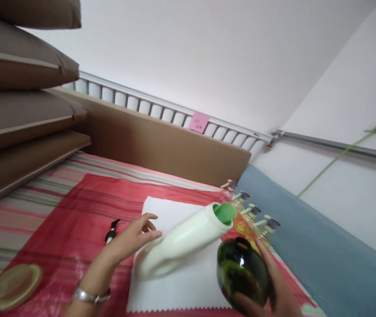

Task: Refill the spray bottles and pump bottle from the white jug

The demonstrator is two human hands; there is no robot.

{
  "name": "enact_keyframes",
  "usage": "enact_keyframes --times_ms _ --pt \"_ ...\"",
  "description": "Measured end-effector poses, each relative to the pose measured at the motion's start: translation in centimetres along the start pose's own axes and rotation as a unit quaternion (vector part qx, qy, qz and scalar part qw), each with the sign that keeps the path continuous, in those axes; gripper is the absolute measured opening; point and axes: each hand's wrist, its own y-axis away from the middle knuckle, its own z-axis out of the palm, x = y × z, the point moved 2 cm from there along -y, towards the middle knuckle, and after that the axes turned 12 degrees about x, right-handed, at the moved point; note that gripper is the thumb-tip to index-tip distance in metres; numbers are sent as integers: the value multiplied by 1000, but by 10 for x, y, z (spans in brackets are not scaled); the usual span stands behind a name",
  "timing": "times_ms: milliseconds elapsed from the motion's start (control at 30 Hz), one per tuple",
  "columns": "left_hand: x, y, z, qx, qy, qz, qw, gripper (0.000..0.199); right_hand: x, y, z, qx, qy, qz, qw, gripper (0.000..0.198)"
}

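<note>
My right hand is wrapped round a dark green, rounded glass bottle with an uncapped neck. My left hand holds nothing; its fingers are apart and slightly curved, close to a large white jug. That jug is tilted, its uncapped mouth with a green inside facing right. I cannot tell whether my left fingers touch it. Under the jug lies a white cloth with zigzag edges. Behind my left wrist is a black pump head, partly hidden by the arm.
Several clear pump bottles stand in a row on the right. A round, pale lid-like disc lies at lower left on red plastic sheeting. Stacked brown cushioned panels rise at left; a cardboard panel runs along the back.
</note>
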Motion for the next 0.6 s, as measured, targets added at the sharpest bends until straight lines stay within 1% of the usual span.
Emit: enact_keyframes --times_ms 100,167,200,233,267,300,333,433,467,533,600 --pt "12 7 -1 17 -12 -13 1000 47 -11 -28 -7 28 -7 33 999 91" --pt "18 11 2 13 -27 -13 999 49 -14 -40 -4 32 -24 59 997 93" --pt "19 13 4 0 -37 -7 999 55 -15 -44 -1 29 -36 68 997 93" --pt "19 14 8 -10 -50 1 999 66 -14 -46 3 24 -47 72 996 94" --pt "19 14 13 -10 -66 9 998 79 -13 -48 7 18 -54 72 996 94" --pt "18 14 18 0 -80 18 997 86 -11 -49 10 12 -58 67 996 94" --pt "17 12 23 18 -87 28 996 85 -10 -49 13 10 -58 59 997 94" --pt "17 4 37 78 -60 68 993 58 -5 -52 13 26 -16 30 999 92" --pt "17 1 40 101 -47 84 990 52 -4 -54 10 34 5 19 999 91" --pt "18 -2 40 155 -44 109 981 47 -4 -60 0 46 49 -4 998 89" --pt "16 -3 36 202 -79 124 968 44 -6 -66 -12 45 89 -29 995 87"
